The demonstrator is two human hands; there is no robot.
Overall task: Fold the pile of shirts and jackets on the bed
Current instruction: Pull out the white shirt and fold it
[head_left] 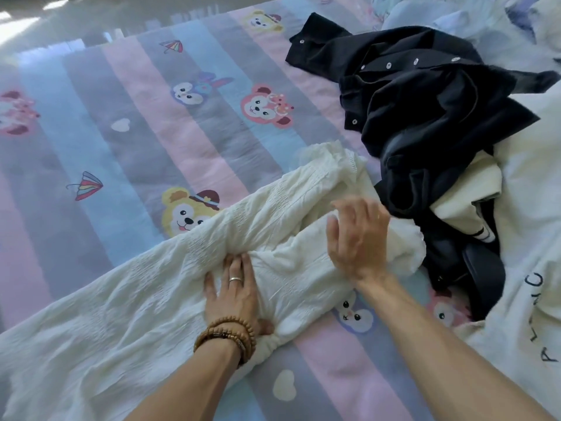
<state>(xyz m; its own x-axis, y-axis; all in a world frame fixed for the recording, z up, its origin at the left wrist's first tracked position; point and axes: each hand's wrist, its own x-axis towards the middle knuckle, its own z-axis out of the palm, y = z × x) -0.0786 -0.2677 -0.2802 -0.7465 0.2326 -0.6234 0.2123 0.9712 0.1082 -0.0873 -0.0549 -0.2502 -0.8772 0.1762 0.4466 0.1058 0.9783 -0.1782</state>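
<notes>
Right now, in the head view, a crinkled white cotton garment (151, 299) lies stretched across the striped pastel bedcover with cartoon animal prints (121, 123), running from below the left forearm up past both hands. The left hand (233, 293) lies flat on the cloth, fingers straight and pressing it down, a ring on one finger and a string of brown wooden beads (226, 337) round the wrist. The right hand (358, 238) is just to the right of it and a little farther out — blurred with motion, fingers spread and relaxed, holding nothing; whether it touches the fabric beneath cannot be told.

Beyond and to the right of the right hand sits the unfolded pile: a dark navy snap-button jacket (425, 95) crumpled on top, a cream knit piece with dark stripes (467, 208) poking out beneath it, and a white printed shirt with black lettering (531, 299) at the far right.

By my judgement, the step in hand is laying out and smoothing the white garment before its first fold, so the task is at an early stage. Next — the bunched part near the right hand wants flattening, then a side brought over while the left hand pins the middle.
</notes>
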